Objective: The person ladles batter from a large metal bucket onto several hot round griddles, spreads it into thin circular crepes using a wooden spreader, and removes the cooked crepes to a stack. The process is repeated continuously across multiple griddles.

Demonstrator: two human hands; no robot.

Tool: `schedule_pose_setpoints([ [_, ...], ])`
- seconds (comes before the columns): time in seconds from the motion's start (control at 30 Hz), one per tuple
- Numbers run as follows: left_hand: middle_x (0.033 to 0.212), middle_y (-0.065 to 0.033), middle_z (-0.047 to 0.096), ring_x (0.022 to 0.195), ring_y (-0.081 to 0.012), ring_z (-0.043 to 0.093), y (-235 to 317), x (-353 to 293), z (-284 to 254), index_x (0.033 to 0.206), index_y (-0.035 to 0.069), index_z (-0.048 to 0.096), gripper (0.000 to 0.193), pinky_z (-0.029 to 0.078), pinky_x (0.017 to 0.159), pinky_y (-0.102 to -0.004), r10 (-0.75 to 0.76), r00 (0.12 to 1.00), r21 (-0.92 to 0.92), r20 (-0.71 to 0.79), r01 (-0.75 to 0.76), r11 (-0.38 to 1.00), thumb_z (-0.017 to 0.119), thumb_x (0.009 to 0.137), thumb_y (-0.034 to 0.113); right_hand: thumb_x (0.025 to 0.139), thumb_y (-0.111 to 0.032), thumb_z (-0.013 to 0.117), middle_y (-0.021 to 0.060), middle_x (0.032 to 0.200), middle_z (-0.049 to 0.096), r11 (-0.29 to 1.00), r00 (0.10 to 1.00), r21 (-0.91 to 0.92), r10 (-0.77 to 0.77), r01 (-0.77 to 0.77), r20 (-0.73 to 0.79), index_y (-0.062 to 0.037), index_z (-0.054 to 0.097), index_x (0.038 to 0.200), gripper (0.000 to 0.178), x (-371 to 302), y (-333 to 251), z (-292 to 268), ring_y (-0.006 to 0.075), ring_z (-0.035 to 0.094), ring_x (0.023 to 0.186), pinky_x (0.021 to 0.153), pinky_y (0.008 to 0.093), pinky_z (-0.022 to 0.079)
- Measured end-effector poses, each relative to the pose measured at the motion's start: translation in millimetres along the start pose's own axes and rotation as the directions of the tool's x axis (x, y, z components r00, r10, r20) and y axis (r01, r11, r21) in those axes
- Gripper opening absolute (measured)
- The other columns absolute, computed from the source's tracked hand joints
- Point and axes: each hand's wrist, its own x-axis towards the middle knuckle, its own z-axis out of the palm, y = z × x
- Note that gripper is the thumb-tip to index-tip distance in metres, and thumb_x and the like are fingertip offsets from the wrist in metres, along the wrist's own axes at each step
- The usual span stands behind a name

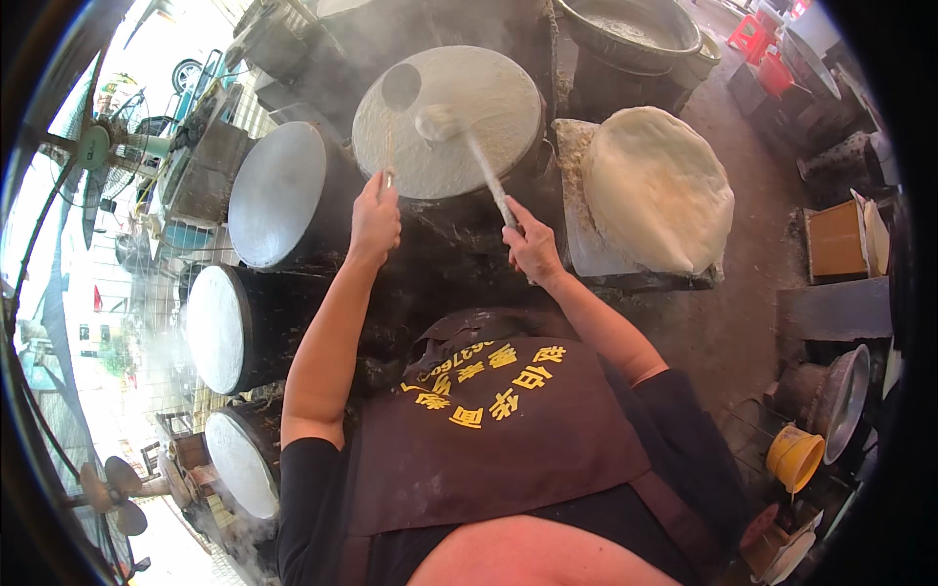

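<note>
A large round griddle [532,98] at the top middle is covered with a pale, wet batter layer [508,122], and steam rises round it. One dark round patch [402,86] shows near its far left side. My right hand [533,244] is closed round the long handle of a ladle [437,122], whose batter-coated head is on or just above the layer. My left hand [375,220] is closed on a short-handled thin tool [389,161]. Its pale upper part blends into the batter, so I cannot make out its kind.
A thick stack of round pale flatbreads [655,190] lies on a board at the right. Several more round tops [278,195] line the left. A big basin [640,34] stands at the upper right, fans [93,146] at the left, and a yellow bucket [793,459] at the lower right.
</note>
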Motion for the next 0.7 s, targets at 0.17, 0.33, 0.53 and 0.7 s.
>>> schedule_pose_setpoints([
  [0.17, 0.074, -0.0019, 0.044, 0.050, -0.0081, 0.041, 5.8, -14.6, 29.5, 0.134, 0.014, 0.037, 0.044, 0.041, 0.039, -0.0251, -0.080, 0.989, -0.121, 0.127, 0.095, 0.988, 0.046, 0.091, 0.010, 0.090, -0.008, 0.049, 0.0060, 0.075, 0.056, 0.966, 0.989, 0.239, 0.121, -0.099, -0.081, -0.0145, 0.032, 0.147, 0.060, -25.2, 2.7, 35.6, 0.0106, 0.051, 0.045, 0.038, 0.0257, 0.043],
  [0.33, 0.076, -0.0083, 0.048, 0.057, -0.0161, 0.051, 6.6, -57.3, 91.8, 0.105, 0.007, 0.036, 0.021, 0.053, 0.046, -0.0388, -0.184, 0.941, -0.487, 0.283, 0.307, 0.818, 0.049, 0.089, 0.002, 0.090, -0.008, 0.052, 0.0060, 0.065, 0.057, 0.961, 0.994, 0.251, 0.111, -0.112, 0.017, -0.0049, 0.053, 0.109, 0.020, -37.3, 31.8, 82.8, 0.0157, 0.055, 0.044, 0.039, 0.0323, 0.043],
  [0.53, 0.065, 0.0009, 0.037, 0.048, -0.0065, 0.036, -1.1, -38.2, 7.7, 0.089, 0.003, 0.043, 0.017, 0.030, 0.037, -0.0213, 0.143, 0.638, -0.647, 0.756, 0.762, 0.022, 0.038, 0.101, 0.015, 0.081, -0.002, 0.058, 0.0242, 0.101, 0.062, 0.808, 0.837, -0.337, -0.539, 0.483, -0.092, -0.0066, 0.048, 0.132, 0.052, -40.4, 11.5, 25.2, 0.0393, 0.061, 0.093, 0.076, 0.0461, 0.049],
  [0.7, 0.070, 0.0016, 0.033, 0.045, -0.0038, 0.030, -8.7, -122.2, -58.2, 0.145, 0.018, 0.030, 0.043, 0.024, 0.029, -0.0185, 0.214, 0.839, -0.842, 0.500, 0.413, 0.348, 0.035, 0.103, 0.018, 0.080, -0.006, 0.060, 0.0166, 0.079, 0.053, 0.669, 0.963, -0.717, -0.269, 0.194, 0.009, -0.0176, 0.047, 0.136, 0.059, -25.0, 10.8, -13.6, 0.0368, 0.058, 0.072, 0.070, 0.0438, 0.050],
])
